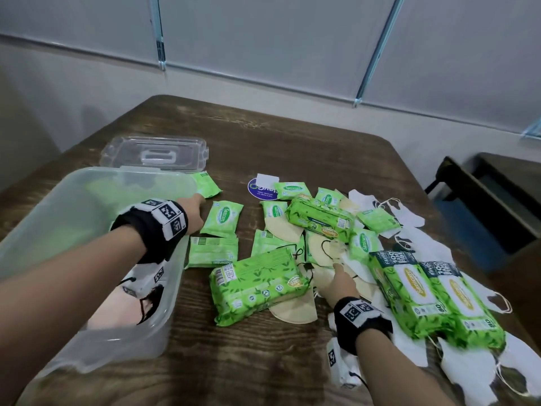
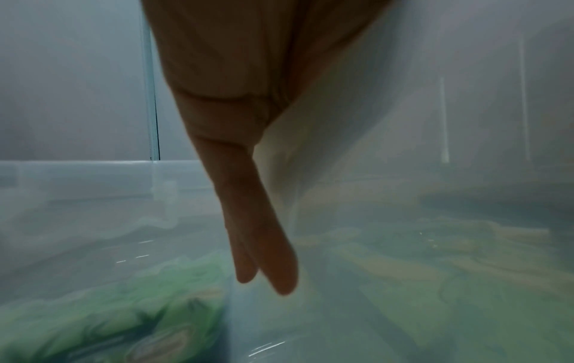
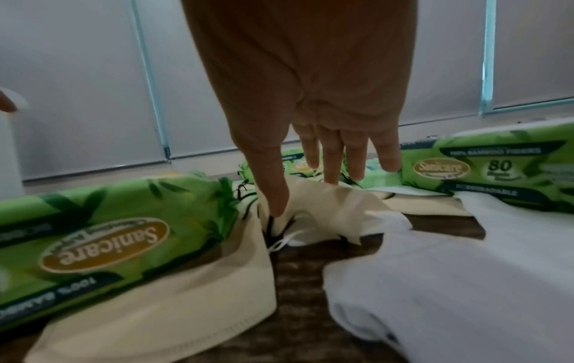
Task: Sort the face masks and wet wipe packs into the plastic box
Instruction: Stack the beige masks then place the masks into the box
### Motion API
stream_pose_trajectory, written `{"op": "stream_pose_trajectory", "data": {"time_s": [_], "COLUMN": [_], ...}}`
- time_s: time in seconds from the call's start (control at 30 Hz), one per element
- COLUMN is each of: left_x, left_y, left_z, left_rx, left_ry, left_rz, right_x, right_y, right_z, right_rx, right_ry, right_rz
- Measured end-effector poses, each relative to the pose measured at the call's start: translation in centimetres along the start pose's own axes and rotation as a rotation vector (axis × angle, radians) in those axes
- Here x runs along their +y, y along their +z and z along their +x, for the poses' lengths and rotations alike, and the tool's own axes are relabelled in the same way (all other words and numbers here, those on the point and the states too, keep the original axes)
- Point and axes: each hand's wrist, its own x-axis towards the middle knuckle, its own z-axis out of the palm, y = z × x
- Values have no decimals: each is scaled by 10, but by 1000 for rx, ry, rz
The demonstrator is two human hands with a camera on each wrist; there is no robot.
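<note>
A translucent plastic box (image 1: 87, 171) stands at the table's left, with a beige mask with black loops (image 1: 126, 306) and green packs inside. My left hand (image 1: 194, 206) reaches over its right rim toward a small green wipe pack (image 1: 206, 186); its fingers (image 2: 267, 270) hang straight and hold nothing. My right hand (image 1: 339, 276) is down on a crumpled beige mask (image 3: 326, 203), thumb and straight fingers touching it on either side. Large wipe packs (image 1: 257, 282) (image 1: 409, 291) flank that hand. Small packs (image 1: 222, 218) and white masks (image 1: 409, 215) lie scattered.
The box's clear lid (image 1: 152, 153) lies behind the box. A round purple sticker (image 1: 262, 189) is on the wooden table (image 1: 292, 136). A dark bench (image 1: 483, 206) stands off the table's right side. More white masks (image 1: 468, 370) hang at the near right edge.
</note>
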Motion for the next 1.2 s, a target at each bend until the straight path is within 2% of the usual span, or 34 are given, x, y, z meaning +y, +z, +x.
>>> {"op": "stream_pose_trajectory", "data": {"time_s": [0.1, 0.2, 0.3, 0.4, 0.5, 0.57, 0.63, 0.77, 0.8, 0.87, 0.93, 1.0, 1.1, 1.2], "left_x": [1, 1, 3, 4, 1, -3, -6, 11, 19, 34, 45, 51, 58, 63], "left_y": [2, 3, 3, 4, -3, -11, -23, -56, -63, -72, -74, -73, -71, -72], "left_z": [0, -2, -5, -5, -9, -14, -23, -58, -67, -81, -86, -86, -86, -85], "left_rx": [29, 35, 57, 35, 0, -1, 73, 287, 280, 145, -28, -110, -80, 0], "left_ry": [5, 5, 10, 4, 4, 12, 58, 302, 364, 442, 463, 467, 463, 462], "left_rz": [-37, -49, -73, -83, -47, -4, 28, -141, -218, -425, -602, -677, -728, -752], "right_x": [8, 1, -22, -53, -78, -90, -97, -109, -112, -118, -121, -121, -115, -109], "right_y": [4, -6, -27, -50, -66, -72, -76, -85, -87, -92, -96, -100, -106, -112], "right_z": [7, 10, 2, -19, -42, -52, -60, -76, -80, -87, -92, -93, -96, -95], "right_rx": [-15, 21, 35, -214, -396, -451, -511, -628, -657, -709, -737, -741, -731, -628], "right_ry": [-7, -43, -117, -140, -201, -271, -330, -438, -477, -540, -580, -588, -586, -566], "right_rz": [-122, -21, 421, 992, 1206, 1219, 1203, 1152, 1129, 1100, 1105, 1132, 1182, 1191]}}
